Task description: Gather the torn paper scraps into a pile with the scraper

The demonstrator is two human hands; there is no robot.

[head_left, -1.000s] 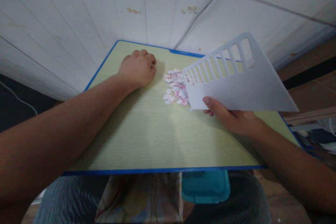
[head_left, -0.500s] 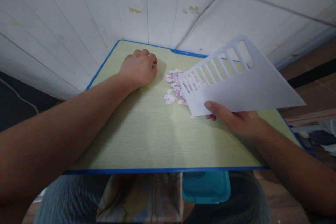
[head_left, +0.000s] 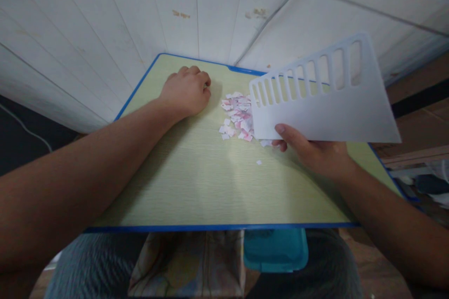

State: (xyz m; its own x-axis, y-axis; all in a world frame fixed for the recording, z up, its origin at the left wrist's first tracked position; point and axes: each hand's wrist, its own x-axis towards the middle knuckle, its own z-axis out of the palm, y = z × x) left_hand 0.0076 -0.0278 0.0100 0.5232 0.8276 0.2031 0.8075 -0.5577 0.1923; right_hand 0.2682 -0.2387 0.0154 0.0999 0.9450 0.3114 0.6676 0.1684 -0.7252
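Observation:
My right hand (head_left: pixel 312 154) grips the lower edge of a thin white slotted sheet (head_left: pixel 322 117), thumb on its near face and fingers behind. A row of long rounded slots runs along the sheet's upper part, and it is held tilted above the table. Beside and partly behind its left end lies a pile of small white and pink paper scraps (head_left: pixel 238 112). One loose scrap (head_left: pixel 259 162) lies apart, nearer to me. Left of the pile, my left hand (head_left: pixel 187 91) rests on the tabletop with fingers curled; whatever they may hold is hidden.
The pale yellow-green table (head_left: pixel 196 177) has a blue rim and stands against a white panelled wall (head_left: pixel 217 14) with a cable (head_left: pixel 277 11). Below the near edge are a turquoise plastic container (head_left: pixel 275 252) and a patterned fabric-like item (head_left: pixel 189 264) between my legs.
The slotted sheet has turned, its right end rising and its left end lifting off the pile, uncovering more scraps and the loose one. My left hand has stayed put.

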